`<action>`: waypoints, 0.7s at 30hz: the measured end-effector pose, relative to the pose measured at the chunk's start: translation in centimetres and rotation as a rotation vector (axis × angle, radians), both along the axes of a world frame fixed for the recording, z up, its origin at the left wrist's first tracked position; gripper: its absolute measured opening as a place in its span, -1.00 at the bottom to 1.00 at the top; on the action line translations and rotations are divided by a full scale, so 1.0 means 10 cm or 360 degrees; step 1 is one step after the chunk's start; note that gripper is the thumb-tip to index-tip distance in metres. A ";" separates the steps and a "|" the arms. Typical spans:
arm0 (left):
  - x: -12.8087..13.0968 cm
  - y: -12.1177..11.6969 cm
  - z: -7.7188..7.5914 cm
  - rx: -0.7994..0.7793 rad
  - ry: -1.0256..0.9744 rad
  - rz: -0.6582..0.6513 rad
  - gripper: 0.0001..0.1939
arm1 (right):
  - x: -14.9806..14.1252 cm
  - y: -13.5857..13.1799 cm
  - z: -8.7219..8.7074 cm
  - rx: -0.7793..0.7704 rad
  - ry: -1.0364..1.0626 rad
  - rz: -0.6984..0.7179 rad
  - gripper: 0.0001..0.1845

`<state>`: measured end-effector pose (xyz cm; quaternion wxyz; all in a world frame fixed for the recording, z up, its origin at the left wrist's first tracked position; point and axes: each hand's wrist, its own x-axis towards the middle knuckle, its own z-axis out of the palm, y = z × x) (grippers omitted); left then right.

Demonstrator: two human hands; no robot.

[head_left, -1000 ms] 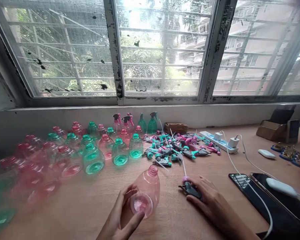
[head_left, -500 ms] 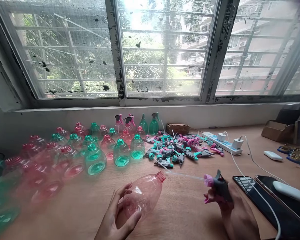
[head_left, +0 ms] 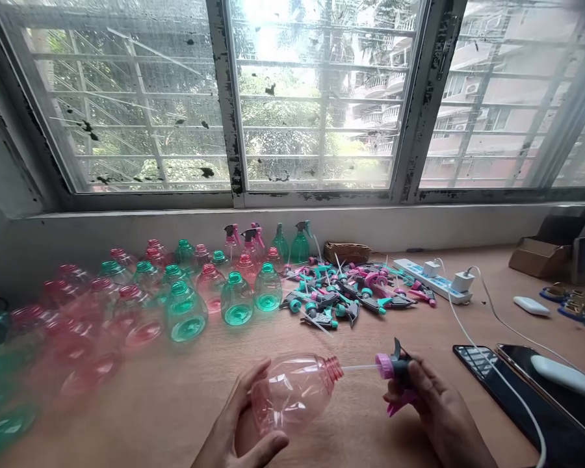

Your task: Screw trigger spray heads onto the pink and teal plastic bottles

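A clear pink bottle (head_left: 295,393) lies tilted on its side, its threaded neck turned right. My left hand (head_left: 244,419) is wrapped around its base end, thumb below and fingers above. In my right hand (head_left: 431,403) is a black and pink trigger sprayer (head_left: 394,370), gripped by its body with the pink collar facing the bottle. Its thin clear dip tube (head_left: 361,368) runs into the bottle's mouth. A gap remains between the collar and the neck.
Several pink and green bottles (head_left: 185,315) crowd the table's left side. Loose sprayer heads (head_left: 341,292) are heaped at the centre back, beside a power strip (head_left: 433,281). Phones (head_left: 497,383), a white cable (head_left: 507,383) and an open box (head_left: 541,250) sit on the right.
The sprayer has moved left and its tube has entered the bottle neck. The bottle has shifted slightly right and down and lies more level.
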<state>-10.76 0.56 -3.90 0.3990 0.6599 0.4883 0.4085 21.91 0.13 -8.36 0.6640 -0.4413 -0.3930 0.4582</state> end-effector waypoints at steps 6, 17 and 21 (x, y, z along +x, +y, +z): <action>-0.03 -0.02 -0.04 0.0012 0.0129 -0.0191 -0.23 | -0.05 -0.02 0.10 -0.0146 -0.0816 0.0223 -0.61; -0.07 0.08 -0.40 0.0192 0.0220 -0.0305 0.03 | -0.33 -0.07 0.20 -0.0102 -0.0455 0.0569 -0.60; -0.10 0.04 -0.31 0.0112 0.0247 -0.0373 0.03 | -0.34 -0.08 0.18 -0.0258 -0.0362 0.0585 -0.46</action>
